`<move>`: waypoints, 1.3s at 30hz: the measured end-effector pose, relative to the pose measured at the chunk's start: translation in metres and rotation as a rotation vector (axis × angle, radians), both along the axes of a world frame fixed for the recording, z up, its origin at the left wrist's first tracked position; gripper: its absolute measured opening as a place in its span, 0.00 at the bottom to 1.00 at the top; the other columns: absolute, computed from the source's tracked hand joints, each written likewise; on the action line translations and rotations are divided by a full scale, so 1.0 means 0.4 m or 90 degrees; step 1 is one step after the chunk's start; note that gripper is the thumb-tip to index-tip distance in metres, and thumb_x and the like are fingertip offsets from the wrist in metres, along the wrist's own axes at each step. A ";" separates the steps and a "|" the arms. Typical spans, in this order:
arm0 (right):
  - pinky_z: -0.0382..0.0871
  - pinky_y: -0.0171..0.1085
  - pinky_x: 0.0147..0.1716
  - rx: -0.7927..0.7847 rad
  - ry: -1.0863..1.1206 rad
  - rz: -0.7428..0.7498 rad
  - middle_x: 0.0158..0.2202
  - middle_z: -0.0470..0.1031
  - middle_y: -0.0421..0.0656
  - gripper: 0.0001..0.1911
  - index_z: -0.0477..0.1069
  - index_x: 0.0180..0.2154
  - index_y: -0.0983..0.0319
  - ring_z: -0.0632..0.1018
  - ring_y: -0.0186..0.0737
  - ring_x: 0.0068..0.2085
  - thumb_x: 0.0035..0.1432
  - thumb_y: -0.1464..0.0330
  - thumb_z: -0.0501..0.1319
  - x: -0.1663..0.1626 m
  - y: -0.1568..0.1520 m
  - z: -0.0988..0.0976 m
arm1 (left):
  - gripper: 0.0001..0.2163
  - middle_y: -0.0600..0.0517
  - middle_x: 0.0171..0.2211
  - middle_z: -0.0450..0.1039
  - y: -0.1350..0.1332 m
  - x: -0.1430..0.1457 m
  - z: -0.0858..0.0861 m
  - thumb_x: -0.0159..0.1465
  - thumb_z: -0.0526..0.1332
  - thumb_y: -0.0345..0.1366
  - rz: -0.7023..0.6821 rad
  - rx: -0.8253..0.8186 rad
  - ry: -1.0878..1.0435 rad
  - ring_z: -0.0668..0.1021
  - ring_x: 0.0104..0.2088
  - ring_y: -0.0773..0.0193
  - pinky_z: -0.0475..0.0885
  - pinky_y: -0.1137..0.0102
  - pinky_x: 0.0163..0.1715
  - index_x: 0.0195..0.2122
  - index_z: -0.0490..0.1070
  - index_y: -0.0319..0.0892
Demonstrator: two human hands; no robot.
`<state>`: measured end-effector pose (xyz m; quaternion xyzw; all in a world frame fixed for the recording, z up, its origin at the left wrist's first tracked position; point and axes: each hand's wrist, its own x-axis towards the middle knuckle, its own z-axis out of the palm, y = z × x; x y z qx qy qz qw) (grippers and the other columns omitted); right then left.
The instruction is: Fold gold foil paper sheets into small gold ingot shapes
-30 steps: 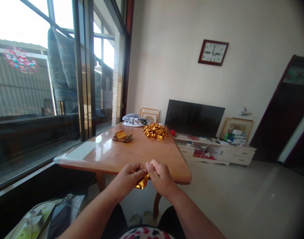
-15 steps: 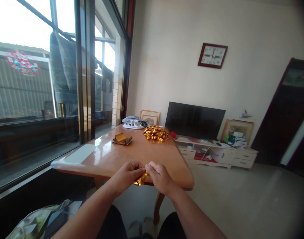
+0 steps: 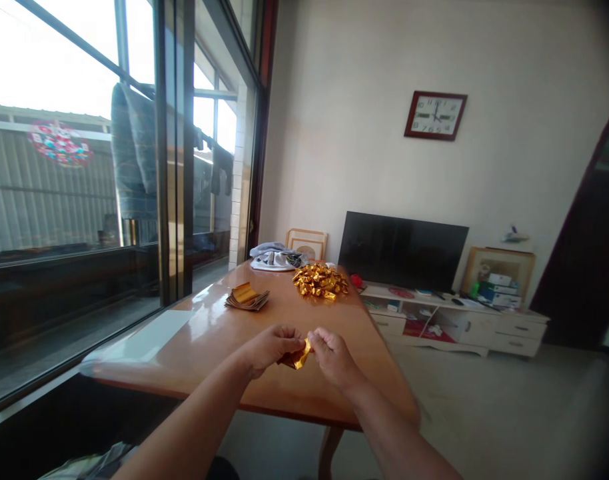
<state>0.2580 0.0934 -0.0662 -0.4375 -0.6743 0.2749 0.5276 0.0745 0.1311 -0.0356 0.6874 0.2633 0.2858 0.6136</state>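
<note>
Between my two hands is a folded piece of gold foil paper (image 3: 300, 361), shiny and creased, held over the near part of the wooden table (image 3: 264, 327). My left hand (image 3: 277, 347) pinches its left side between thumb and fingers. At its upper right edge my right hand (image 3: 332, 355) pinches it too. Farther back lies a pile of folded gold foil pieces (image 3: 320, 281). Left of that pile is a stack of flat foil paper sheets (image 3: 247, 297), with a gold sheet on top and brownish edges.
Folded clothing (image 3: 274, 257) lies at the table's far end, in front of picture frames (image 3: 307, 243). A television (image 3: 402, 250) stands on a white cabinet (image 3: 477, 331) to the right. Large windows (image 3: 74, 187) run along the left. A wall clock (image 3: 436, 116) hangs above.
My view has shifted, and both hands with the gold foil paper now appear farther over the table. The foil paper has turned slightly between my fingers. Both hands keep their pinch.
</note>
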 end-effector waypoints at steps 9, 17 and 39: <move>0.60 0.33 0.25 -0.170 0.011 0.014 0.20 0.68 0.38 0.30 0.69 0.31 0.62 0.67 0.34 0.22 0.65 0.44 0.47 0.090 0.155 -0.022 | 0.16 0.55 0.20 0.68 0.171 0.028 -0.025 0.53 0.69 0.47 0.066 -0.031 0.056 0.67 0.21 0.70 0.58 0.72 0.24 0.25 0.70 0.38; 0.58 0.33 0.26 -0.142 -0.022 -0.062 0.21 0.69 0.37 0.20 0.66 0.26 0.61 0.68 0.34 0.25 0.61 0.52 0.58 0.110 0.273 -0.041 | 0.16 0.55 0.20 0.68 0.264 0.071 -0.043 0.52 0.69 0.47 0.091 -0.010 0.083 0.67 0.22 0.69 0.56 0.73 0.23 0.26 0.72 0.37; 0.61 0.33 0.27 -0.127 0.096 -0.111 0.25 0.72 0.39 0.19 0.69 0.28 0.61 0.68 0.35 0.26 0.62 0.53 0.58 0.121 0.326 -0.090 | 0.18 0.54 0.21 0.70 0.323 0.133 -0.107 0.56 0.67 0.50 0.151 -0.020 0.010 0.65 0.21 0.71 0.55 0.74 0.22 0.25 0.69 0.39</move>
